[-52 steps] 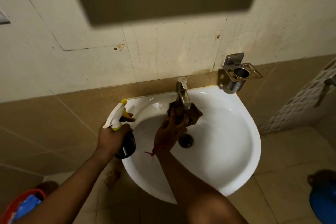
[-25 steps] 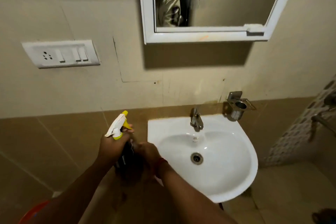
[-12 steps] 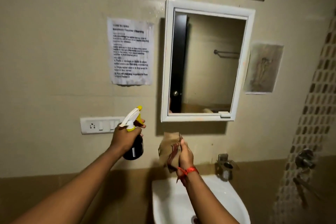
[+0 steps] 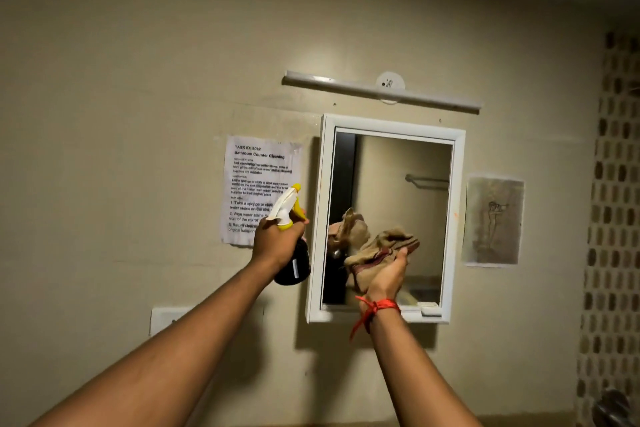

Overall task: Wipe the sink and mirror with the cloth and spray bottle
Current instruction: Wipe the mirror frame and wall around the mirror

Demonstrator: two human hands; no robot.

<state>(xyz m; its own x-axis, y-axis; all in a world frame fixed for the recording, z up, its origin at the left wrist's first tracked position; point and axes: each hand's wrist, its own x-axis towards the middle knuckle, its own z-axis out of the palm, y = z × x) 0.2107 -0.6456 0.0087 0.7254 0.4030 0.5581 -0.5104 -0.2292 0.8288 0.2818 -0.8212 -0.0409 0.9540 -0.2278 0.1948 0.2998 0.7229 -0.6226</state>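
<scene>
- We see the spray bottle [image 4: 292, 246], dark-bodied with a white and yellow trigger head, upright just left of the mirror frame.
- We see the tan cloth [image 4: 375, 251] bunched up in front of the lower glass.
- We see the white-framed mirror [image 4: 391, 170] hanging on the wall, reflecting the cloth.

Dim, warm yellow-brown cast overall. Light seems to come from behind and above the camera; the tube light [image 4: 381, 90] over the mirror [image 4: 388, 218] looks unlit. Mirror throws a soft shadow down-left on the wall [image 4: 138, 80]. No glare on the glass. Wide-angle bend at edges, tiles [image 4: 613, 184] at right curve. Slight softness; notice [image 4: 256, 184] small print unreadable, corners darker.
</scene>
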